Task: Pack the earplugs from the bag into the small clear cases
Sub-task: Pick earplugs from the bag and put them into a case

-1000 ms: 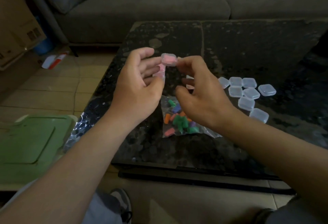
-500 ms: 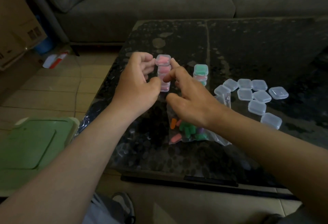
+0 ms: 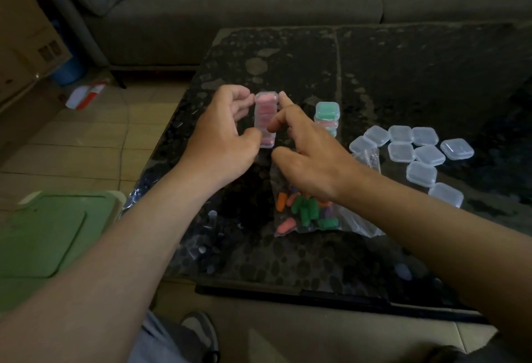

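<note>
Right, left hand (image 3: 221,146) first: fingers curled, forefinger at the top case and thumb low down, so we call it gripping the pink stack (image 3: 266,115) from its left side. Right hand (image 3: 313,161) is looser, with fairly straight fingertips (image 3: 283,98) touching the stack's right edge and nothing held. The stack stands on the table (image 3: 403,74) between both hands. We judge these cases light, hard and slick. The column is tall and narrow and likely to topple, so it is best taken by its sides, low down. A second stack (image 3: 327,112), green on top, sits just right of it. The bag (image 3: 354,218) lies under the right wrist with soft foam earplugs (image 3: 305,210) inside. Empty cases (image 3: 401,152) are scattered further right.
</note>
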{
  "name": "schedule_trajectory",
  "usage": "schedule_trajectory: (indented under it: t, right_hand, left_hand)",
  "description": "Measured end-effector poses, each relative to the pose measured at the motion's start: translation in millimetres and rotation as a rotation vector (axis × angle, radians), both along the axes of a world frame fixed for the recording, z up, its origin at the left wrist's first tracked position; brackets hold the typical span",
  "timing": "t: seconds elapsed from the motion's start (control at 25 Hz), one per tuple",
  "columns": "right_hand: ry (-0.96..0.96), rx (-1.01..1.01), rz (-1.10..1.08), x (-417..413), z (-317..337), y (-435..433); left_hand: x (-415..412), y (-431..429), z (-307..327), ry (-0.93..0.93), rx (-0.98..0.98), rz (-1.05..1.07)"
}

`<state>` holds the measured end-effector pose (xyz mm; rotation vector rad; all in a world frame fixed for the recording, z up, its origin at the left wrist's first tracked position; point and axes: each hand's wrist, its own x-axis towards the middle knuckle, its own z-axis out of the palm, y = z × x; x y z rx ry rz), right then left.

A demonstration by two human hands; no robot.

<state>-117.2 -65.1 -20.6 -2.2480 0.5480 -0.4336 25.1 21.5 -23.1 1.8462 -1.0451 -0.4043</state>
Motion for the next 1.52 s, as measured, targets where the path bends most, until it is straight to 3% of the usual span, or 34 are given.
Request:
schedule_trajectory:
  t: [0.68,1.52]
  right_hand:
    - [-0.072,0.219,-0.059,6,-9,-2]
    - [-0.052,0.292,-0.034,11,-13,-13]
  left_hand:
    - [1,0,-3,0.069,-0.058,0.030]
    - [-3,-11,4,0.074,-0.057,0.028]
